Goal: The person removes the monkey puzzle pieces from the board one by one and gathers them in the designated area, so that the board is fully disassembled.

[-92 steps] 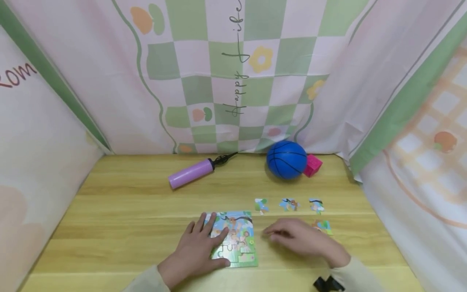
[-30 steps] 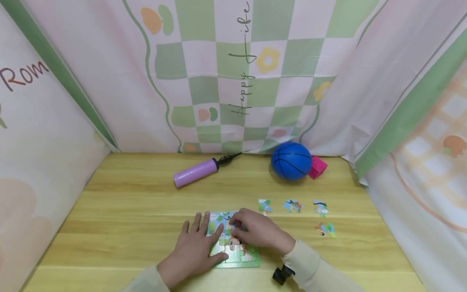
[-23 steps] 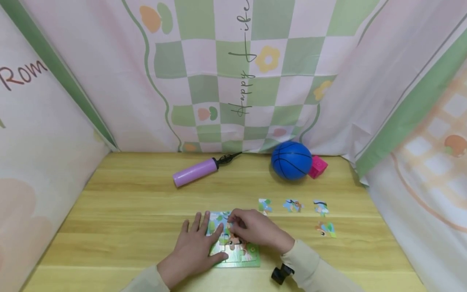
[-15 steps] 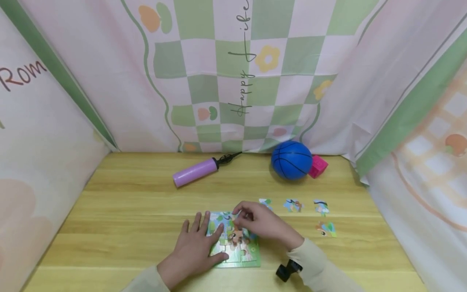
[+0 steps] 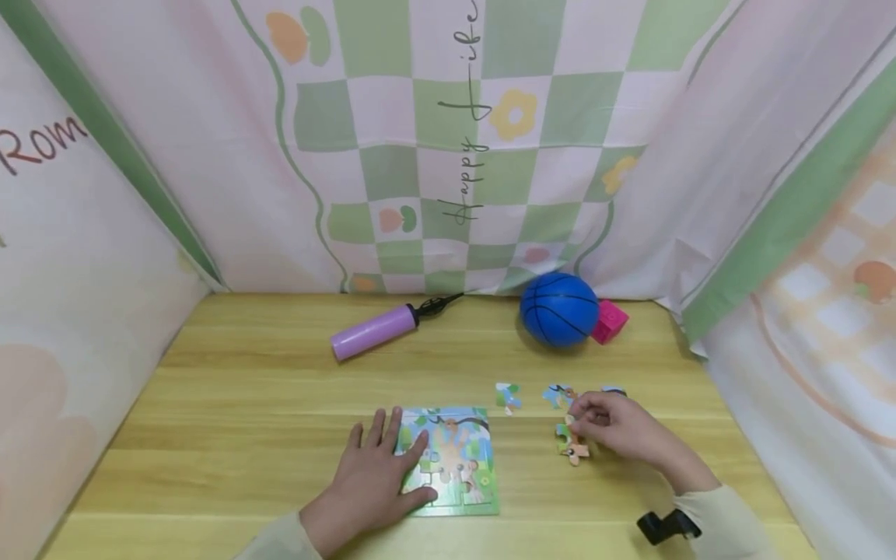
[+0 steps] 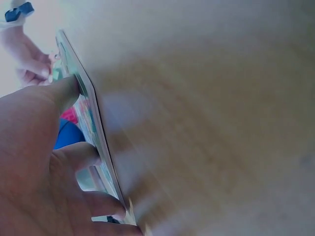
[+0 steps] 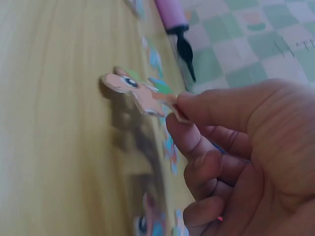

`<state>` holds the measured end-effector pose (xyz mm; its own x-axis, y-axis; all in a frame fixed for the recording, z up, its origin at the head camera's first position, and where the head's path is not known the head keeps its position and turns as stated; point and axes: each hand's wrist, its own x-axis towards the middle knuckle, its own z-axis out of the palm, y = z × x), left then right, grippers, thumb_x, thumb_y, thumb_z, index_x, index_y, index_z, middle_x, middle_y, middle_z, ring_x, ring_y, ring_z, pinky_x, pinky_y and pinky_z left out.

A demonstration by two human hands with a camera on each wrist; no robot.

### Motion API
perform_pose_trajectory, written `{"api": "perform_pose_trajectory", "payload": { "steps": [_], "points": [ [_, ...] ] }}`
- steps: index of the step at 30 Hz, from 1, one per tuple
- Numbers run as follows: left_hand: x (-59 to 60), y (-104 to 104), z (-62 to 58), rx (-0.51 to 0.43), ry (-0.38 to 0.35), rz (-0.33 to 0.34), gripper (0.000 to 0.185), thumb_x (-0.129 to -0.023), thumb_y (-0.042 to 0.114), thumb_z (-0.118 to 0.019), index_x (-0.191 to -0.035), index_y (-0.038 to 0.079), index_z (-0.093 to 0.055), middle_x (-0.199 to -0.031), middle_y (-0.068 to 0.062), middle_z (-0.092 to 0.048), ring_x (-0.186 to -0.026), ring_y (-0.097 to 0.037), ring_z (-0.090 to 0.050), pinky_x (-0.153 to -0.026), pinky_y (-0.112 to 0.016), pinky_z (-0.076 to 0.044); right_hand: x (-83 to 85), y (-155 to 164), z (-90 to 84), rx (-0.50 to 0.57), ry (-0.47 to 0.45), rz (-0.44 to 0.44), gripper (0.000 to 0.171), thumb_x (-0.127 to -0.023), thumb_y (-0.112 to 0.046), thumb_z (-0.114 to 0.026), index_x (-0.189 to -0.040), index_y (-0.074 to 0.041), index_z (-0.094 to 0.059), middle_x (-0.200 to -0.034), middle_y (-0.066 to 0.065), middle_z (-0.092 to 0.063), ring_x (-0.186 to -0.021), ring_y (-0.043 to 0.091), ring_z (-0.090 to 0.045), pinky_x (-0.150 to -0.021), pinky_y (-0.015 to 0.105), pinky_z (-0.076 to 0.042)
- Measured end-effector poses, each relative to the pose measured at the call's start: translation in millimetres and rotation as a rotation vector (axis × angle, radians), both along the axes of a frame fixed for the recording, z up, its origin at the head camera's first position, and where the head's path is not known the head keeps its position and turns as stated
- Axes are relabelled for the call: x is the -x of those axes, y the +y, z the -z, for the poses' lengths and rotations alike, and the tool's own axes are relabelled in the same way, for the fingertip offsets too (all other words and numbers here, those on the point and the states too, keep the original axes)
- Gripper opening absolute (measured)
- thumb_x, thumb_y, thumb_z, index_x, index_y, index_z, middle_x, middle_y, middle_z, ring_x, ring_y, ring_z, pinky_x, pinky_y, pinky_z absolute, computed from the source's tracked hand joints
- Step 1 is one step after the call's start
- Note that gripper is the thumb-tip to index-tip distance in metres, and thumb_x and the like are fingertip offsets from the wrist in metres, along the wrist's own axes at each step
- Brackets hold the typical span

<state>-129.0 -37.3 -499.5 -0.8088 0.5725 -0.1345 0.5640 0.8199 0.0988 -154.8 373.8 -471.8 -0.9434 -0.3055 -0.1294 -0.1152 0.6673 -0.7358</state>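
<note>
the left hand (image 5: 374, 482) lies flat with straight fingers on the left part of the puzzle board (image 5: 453, 460), low in the middle of the head view, pressing it to the table (image 5: 245, 404). the right hand (image 5: 619, 432) is in the lower right, and its thumb and fingers pinch one puzzle piece (image 5: 572, 445). the right wrist view shows that piece (image 7: 140, 96) held by one edge only, tilted just above the wood.

what could go wrong, as a guess: the pinch sits on a thin edge, so the piece could swivel or slip out and drop among the loose ones, and the hand could nudge those neighbours since it is right beside them. the board might slide if the flat hand eases its press.

count: one board; one held piece; three loose pieces near the right hand, the left one (image 5: 507, 395) clear, the middle one (image 5: 556, 395) and the right one (image 5: 614, 390) partly hidden by fingers; one purple pump (image 5: 381, 330); one blue ball (image 5: 558, 308); one pink block (image 5: 610, 320) touching the ball.
</note>
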Motion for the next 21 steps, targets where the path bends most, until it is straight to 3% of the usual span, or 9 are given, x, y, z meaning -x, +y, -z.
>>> {"api": "perform_pose_trajectory", "payload": {
  "steps": [5,13,21],
  "points": [
    [0.8,-1.0,0.5,0.001,-0.007,0.003,0.085,-0.091,0.082,-0.033,-0.158,0.030,-0.038,-0.161,-0.029,-0.021,-0.144,-0.053,-0.023,-0.108,-0.072,-0.025,-3.1,7.6,5.2,-0.068,0.024,0.056,0.015,-0.094,-0.023,-0.075,-0.102,-0.012,-0.069,-0.088,-0.003,-0.064,-0.084,0.016,-0.059,-0.073,0.028,-0.051],
    [0.5,-1.4,1.4,-0.002,0.007,0.015,0.085,-0.091,0.082,-0.033,-0.158,0.030,-0.039,-0.160,-0.029,-0.023,-0.143,-0.053,-0.024,-0.108,-0.071,-0.026,-7.0,2.6,7.2,-0.097,0.076,0.061,0.007,-0.094,-0.013,-0.074,-0.098,-0.010,-0.070,-0.084,-0.004,-0.062,-0.077,0.013,-0.056,-0.067,0.027,-0.049],
    [0.3,-0.3,0.2,-0.008,0.007,0.018,0.083,-0.092,0.081,-0.035,-0.158,0.030,-0.040,-0.160,-0.029,-0.024,-0.143,-0.054,-0.025,-0.108,-0.071,-0.026,-7.3,2.8,6.2,-0.149,0.130,0.061,0.008,-0.096,-0.019,-0.072,-0.102,-0.013,-0.071,-0.084,-0.008,-0.061,-0.082,0.011,-0.056,-0.072,0.028,-0.050]
  ]
}}
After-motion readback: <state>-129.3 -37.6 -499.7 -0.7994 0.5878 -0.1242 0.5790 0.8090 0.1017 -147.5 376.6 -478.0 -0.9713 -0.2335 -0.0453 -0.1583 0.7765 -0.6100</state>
